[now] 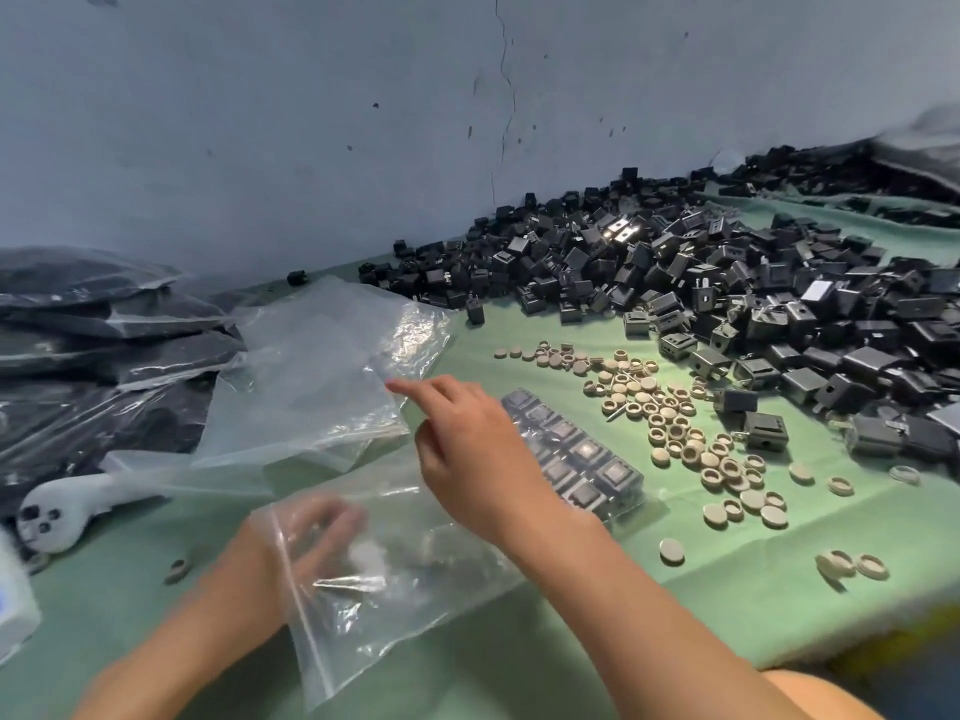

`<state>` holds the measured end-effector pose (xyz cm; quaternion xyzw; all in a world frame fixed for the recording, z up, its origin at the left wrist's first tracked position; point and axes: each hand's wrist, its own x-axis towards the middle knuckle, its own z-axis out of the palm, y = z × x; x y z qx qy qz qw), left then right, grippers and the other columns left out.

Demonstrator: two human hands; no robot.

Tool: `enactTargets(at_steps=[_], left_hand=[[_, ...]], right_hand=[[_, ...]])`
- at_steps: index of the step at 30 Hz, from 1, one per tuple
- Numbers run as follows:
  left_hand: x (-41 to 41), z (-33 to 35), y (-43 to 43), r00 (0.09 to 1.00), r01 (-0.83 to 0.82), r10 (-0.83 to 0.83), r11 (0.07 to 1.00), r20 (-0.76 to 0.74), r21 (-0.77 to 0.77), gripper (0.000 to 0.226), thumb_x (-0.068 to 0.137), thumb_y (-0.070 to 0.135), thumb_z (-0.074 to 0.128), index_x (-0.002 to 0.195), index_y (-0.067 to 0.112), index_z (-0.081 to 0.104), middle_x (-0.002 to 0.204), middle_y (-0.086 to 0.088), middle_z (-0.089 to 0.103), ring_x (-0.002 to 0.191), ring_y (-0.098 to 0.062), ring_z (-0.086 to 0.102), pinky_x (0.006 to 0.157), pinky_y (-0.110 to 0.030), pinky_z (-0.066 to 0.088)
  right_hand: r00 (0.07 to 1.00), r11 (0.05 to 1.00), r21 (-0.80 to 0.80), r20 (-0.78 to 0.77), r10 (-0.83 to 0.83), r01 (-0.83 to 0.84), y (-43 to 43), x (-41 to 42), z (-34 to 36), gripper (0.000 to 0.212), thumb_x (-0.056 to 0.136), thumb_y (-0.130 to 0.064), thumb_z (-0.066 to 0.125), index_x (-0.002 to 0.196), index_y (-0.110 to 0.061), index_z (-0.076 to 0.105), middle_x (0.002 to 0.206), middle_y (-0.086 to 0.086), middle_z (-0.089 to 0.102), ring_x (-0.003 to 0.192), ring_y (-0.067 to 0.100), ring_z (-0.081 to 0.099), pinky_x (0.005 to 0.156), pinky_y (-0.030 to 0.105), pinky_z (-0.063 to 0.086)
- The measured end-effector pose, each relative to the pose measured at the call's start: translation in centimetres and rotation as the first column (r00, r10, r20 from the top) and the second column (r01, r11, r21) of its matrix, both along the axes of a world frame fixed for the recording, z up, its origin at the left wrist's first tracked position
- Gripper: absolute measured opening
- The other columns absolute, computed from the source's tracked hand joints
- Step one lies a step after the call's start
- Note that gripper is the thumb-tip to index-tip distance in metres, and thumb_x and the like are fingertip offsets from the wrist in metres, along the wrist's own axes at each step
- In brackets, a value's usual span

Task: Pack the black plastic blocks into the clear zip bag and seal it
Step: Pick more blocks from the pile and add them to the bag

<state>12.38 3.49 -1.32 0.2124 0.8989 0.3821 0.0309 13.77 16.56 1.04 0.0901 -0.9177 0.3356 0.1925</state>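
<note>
Clear zip bag [395, 579], limp, slippery film judged best pinched at its zip rim, lies near-centre with left hand [322, 532] inside (grip unclear); right hand [467, 449] hovers released beside arrayed black blocks [576, 454].

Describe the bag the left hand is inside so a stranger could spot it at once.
Start at the green table and go to its near edge. The clear zip bag lies there with the left hand pushed inside. Unlike the loose empty bags behind, it shows its zip strip.
</note>
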Motion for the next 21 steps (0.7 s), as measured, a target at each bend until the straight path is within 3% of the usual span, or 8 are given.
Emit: enactTargets(at_steps=[1, 2, 5, 8, 12, 14, 16, 21], left_hand=[[0.1, 3.2, -7.9, 0.995, -0.064, 0.057, 0.995, -0.087, -0.079, 0.014, 0.09, 0.039, 0.06, 0.087, 0.039, 0.073, 0.085, 0.013, 0.075, 0.077, 0.0, 0.069, 0.071, -0.015, 0.051], [0.7, 1.9, -9.0, 0.985, -0.173, 0.169, 0.978, 0.038, 0.119, 0.018, 0.094, 0.034, 0.059, 0.085, 0.038, 0.074, 0.083, 0.013, 0.075, 0.078, -0.002, 0.069, 0.071, -0.013, 0.048], [-0.8, 1.3, -13.1, 0.889, -0.421, 0.45, 0.875, -0.081, 0.238, 0.031, 0.101, 0.019, 0.054, 0.079, 0.031, 0.073, 0.084, -0.004, 0.074, 0.081, -0.022, 0.065, 0.071, -0.023, 0.047], [0.5, 2.0, -11.3, 0.865, -0.398, 0.469, 0.857, -0.176, 0.327, 0.013, 0.094, 0.042, 0.054, 0.092, 0.046, 0.066, 0.094, 0.015, 0.07, 0.092, -0.002, 0.062, 0.071, -0.027, 0.047], [2.2, 1.3, -8.0, 0.929, -0.12, 0.102, 0.992, -0.355, -0.029, 0.032, 0.094, 0.058, 0.042, 0.118, 0.044, 0.058, 0.126, 0.031, 0.054, 0.118, 0.012, 0.046, 0.094, -0.024, 0.042], [2.0, -0.8, -6.6, 0.95, -0.079, -0.013, 0.957, -0.313, -0.28, 0.051, 0.096, 0.058, 0.031, 0.142, 0.037, 0.042, 0.151, 0.018, 0.036, 0.14, 0.001, 0.028, 0.118, -0.025, 0.019], [1.3, -2.4, -6.4, 0.96, -0.08, -0.071, 0.859, -0.271, -0.506, 0.056, 0.101, 0.055, 0.022, 0.153, 0.035, 0.02, 0.162, 0.014, 0.01, 0.15, -0.004, 0.006, 0.12, -0.026, -0.003], [0.0, -3.5, -5.6, 0.97, -0.023, -0.109, 0.847, -0.216, -0.531, 0.052, 0.102, 0.055, 0.019, 0.153, 0.045, 0.014, 0.162, 0.022, 0.003, 0.149, 0.002, -0.004, 0.117, -0.028, -0.014]], right_hand=[[0.999, 0.994, -0.113, 0.049, -0.008, 0.014, 0.5, -0.4, -0.2, 0.05, 0.1, -0.01, 0.041, 0.148, -0.024, 0.045, 0.138, 0.001, 0.055, 0.124, 0.019, 0.049, 0.106, 0.038, 0.039], [0.996, 0.974, -0.225, 0.091, -0.012, 0.032, 1.0, -0.7, -0.4, 0.05, 0.1, -0.01, 0.039, 0.148, -0.024, 0.045, 0.14, 0.001, 0.055, 0.126, 0.017, 0.049, 0.108, 0.036, 0.039], [0.983, 0.909, -0.413, 0.18, 0.027, 0.051, 1.5, -1.2, -1.0, 0.048, 0.102, -0.013, 0.038, 0.147, -0.028, 0.047, 0.143, -0.002, 0.056, 0.13, 0.008, 0.049, 0.108, 0.024, 0.037], [0.976, 0.9, -0.436, 0.203, 0.083, 0.014, 0.8, -1.5, -1.8, 0.046, 0.103, -0.02, 0.038, 0.148, -0.031, 0.046, 0.145, -0.007, 0.054, 0.13, 0.002, 0.047, 0.105, 0.018, 0.036], [0.968, 0.908, -0.414, 0.246, 0.055, 0.053, -0.1, -1.9, -3.3, 0.046, 0.106, -0.034, 0.038, 0.152, -0.032, 0.039, 0.152, -0.007, 0.047, 0.138, 0.008, 0.043, 0.115, 0.029, 0.034], [0.963, 0.918, -0.388, 0.268, 0.03, 0.079, -0.2, -2.0, -4.0, 0.047, 0.107, -0.037, 0.036, 0.154, -0.03, 0.036, 0.155, -0.005, 0.043, 0.142, 0.01, 0.038, 0.117, 0.028, 0.029], [0.966, 0.939, -0.332, 0.26, -0.002, 0.091, 0.0, -2.1, -4.5, 0.049, 0.107, -0.039, 0.034, 0.155, -0.027, 0.034, 0.156, -0.004, 0.041, 0.142, 0.009, 0.036, 0.114, 0.023, 0.025], [0.964, 0.979, -0.141, 0.241, -0.11, 0.146, 2.5, -2.5, -5.2, 0.051, 0.108, -0.039, 0.032, 0.156, -0.023, 0.03, 0.159, -0.004, 0.036, 0.144, 0.008, 0.031, 0.116, 0.022, 0.019]])
